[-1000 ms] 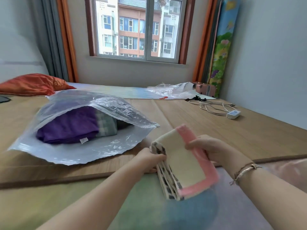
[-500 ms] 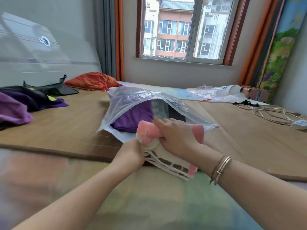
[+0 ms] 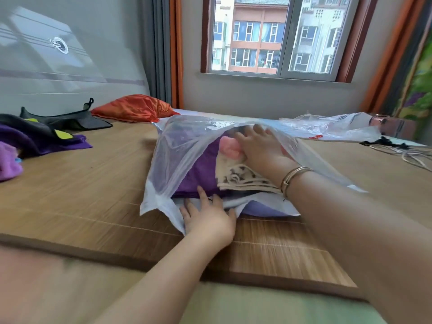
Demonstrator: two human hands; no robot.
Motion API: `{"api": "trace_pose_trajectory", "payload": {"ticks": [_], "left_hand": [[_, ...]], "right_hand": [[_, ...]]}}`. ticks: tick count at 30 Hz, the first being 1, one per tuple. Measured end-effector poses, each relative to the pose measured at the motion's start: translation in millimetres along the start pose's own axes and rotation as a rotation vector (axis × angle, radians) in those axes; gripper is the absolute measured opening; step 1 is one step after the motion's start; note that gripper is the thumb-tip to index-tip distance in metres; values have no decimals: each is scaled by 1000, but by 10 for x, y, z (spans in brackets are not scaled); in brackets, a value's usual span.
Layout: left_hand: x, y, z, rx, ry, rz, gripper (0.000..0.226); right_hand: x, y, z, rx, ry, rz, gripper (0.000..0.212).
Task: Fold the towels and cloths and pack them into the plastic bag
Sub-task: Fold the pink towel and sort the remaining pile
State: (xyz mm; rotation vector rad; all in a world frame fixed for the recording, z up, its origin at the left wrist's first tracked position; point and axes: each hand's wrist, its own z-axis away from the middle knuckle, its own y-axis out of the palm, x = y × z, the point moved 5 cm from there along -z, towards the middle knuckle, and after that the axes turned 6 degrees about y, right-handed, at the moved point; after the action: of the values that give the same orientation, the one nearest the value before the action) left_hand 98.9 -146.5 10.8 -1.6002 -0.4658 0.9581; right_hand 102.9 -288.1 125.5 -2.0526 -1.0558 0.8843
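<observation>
1. Head view, writing: none readable; a red mark on the far loose plastic sheet [image 3: 332, 127] is too small to read.
2. Plastic bag [image 3: 177, 155]: on the bamboo mat [image 3: 81, 183], mouth towards the camera, purple towel [image 3: 201, 174] inside.
3. Pink-edged cloth [image 3: 236, 171]: half a second ago outside the mouth, now inside on the purple towel.
4. Right hand [image 3: 261, 150]: inside the bag, fingers apparently flat, pressing the cloth.
5. Left hand [image 3: 208, 218]: fingers spread, pinning the bag's lower lip.
6. Edges: mat's near border just below the left hand; unfolded cloths [image 3: 35, 141] well apart, left.
</observation>
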Motion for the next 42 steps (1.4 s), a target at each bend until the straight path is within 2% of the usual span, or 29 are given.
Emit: {"api": "trace_pose_trajectory", "payload": {"ticks": [2, 5, 7, 8, 10, 11, 12, 13, 15, 17, 19, 23, 31, 36, 39, 42], "left_hand": [[42, 58, -6, 123, 81, -64, 59], [132, -6, 24, 329, 149, -74, 62], [206, -8, -5, 402, 152, -50, 62], [206, -16, -31, 353, 137, 12, 57], [108, -105, -86, 48, 100, 103, 44], [-3, -148, -79, -125, 111, 31, 39], [-123, -145, -64, -230, 139, -71, 39], [-248, -115, -21, -269, 178, -117, 45], [-349, 75, 7, -127, 208, -113, 64], [-269, 217, -39, 10, 192, -132, 68], [-175, 255, -70, 60, 205, -164, 66], [-34, 230, -32, 103, 216, -222, 64], [15, 228, 7, 58, 248, -202, 62], [-6, 134, 17, 83, 218, -152, 62], [-72, -29, 174, -40, 246, -108, 48], [-33, -238, 510, -239, 322, 101, 33]], "right_hand": [[-277, 47, -114, -38, 81, 93, 56], [-315, 59, -54, -113, 119, 139, 47], [-273, 68, 62, -31, 102, 52, 41], [-194, 72, 87, 59, 45, 60, 41], [-158, 77, 133, 107, 81, -147, 43], [-267, 169, 255, 60, 194, -277, 47], [-306, 221, 308, -2, 250, -236, 52], [-305, 278, 366, 13, 284, -212, 58], [-287, 494, 490, 168, 251, -299, 69], [-208, 681, 602, 285, 170, -354, 72], [-77, 798, 648, 335, 106, -326, 71], [85, 977, 421, 393, 99, -260, 72], [-16, 1146, -123, 498, 108, -142, 73], [51, 942, 128, 551, 185, -282, 68], [140, 585, 446, 422, 206, -343, 61], [321, 122, 855, 255, 142, -417, 56]]}}
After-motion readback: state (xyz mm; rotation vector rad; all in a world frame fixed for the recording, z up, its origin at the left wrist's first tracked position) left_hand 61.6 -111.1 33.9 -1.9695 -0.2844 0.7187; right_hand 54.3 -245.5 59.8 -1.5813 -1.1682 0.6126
